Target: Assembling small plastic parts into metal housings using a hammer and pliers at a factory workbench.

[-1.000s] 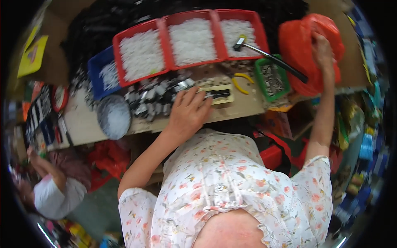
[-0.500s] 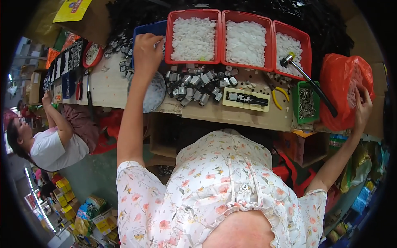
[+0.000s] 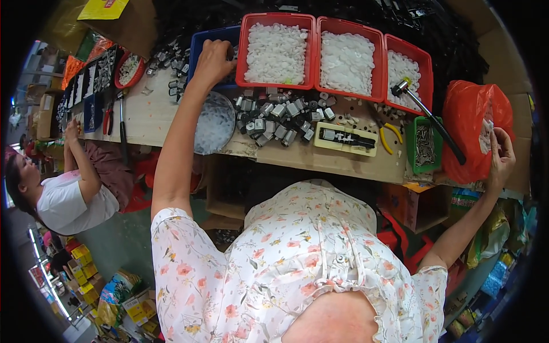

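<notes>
My left hand (image 3: 215, 60) reaches over the near edge of the blue bin (image 3: 197, 41), fingers bent down with their tips hidden inside. At the mouth of the red plastic bag (image 3: 466, 123), where pale small pieces (image 3: 486, 135) show, my right hand (image 3: 501, 160) has its fingers drawn together; what they pinch is too small to name. Between my hands, a cream fixture (image 3: 350, 148) carries a black and silver assembly (image 3: 346, 137). A heap of small silver metal parts (image 3: 278, 114) lies behind and left of it.
Red bins (image 3: 310, 51) of white plastic pieces line the back. A hammer (image 3: 429, 111) rests across the right one. Yellow-handled pliers (image 3: 389, 139), a green tray (image 3: 425, 146) of metal pins and a clear round tub (image 3: 214, 126) stand nearer. A co-worker (image 3: 68, 191) sits at left.
My left hand has dipped from above the blue bin's edge down into it. My right hand has shifted slightly lower at the bag's mouth. The whole view has moved a little.
</notes>
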The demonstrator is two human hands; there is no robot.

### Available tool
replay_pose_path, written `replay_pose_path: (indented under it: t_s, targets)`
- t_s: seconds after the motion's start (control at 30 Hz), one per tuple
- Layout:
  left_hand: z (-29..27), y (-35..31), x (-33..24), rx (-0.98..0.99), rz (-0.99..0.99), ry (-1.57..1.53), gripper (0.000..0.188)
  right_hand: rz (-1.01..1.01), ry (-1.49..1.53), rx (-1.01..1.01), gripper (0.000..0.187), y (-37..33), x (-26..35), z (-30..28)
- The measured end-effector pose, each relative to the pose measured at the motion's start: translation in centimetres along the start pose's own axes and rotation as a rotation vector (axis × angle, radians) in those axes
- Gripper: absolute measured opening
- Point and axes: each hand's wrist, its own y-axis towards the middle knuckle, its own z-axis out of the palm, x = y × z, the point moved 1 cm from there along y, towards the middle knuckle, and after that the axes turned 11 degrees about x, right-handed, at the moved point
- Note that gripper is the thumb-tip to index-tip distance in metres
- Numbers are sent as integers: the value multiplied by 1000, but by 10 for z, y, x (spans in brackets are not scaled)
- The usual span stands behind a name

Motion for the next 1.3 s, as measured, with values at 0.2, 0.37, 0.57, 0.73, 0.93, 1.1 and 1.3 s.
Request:
replay_pose_path:
  t_s: [0.2, 0.37, 0.57, 0.73, 0.93, 1.1, 1.3]
  targets:
    - [-3, 4, 0, -31, 2, -84, 26, -58, 20, -21, 20, -7, 14, 6]
    - [-17, -14, 7, -258, 64, -175, 29, -99, 153, -46, 19, -14, 28, 16]
    - [-44, -71, -8, -316, 46, -238, 20, -191, 270, -48, 19, -24, 49, 31]
    - [-52, -125, -17, -278, -32, -220, 16, -276, 240, -1, 22, -16, 74, 50]
    - [-41, -140, -18, -31, 122, -149, 10, -299, 292, 62, 20, -9, 92, 67]
    - [-30, -136, -20, 136, 132, -109, 11, -347, 266, 102, 18, -8, 122, 82]
    - [-40, -141, -29, -50, 123, -263, 12, -355, 252, 133, 17, -15, 132, 86]
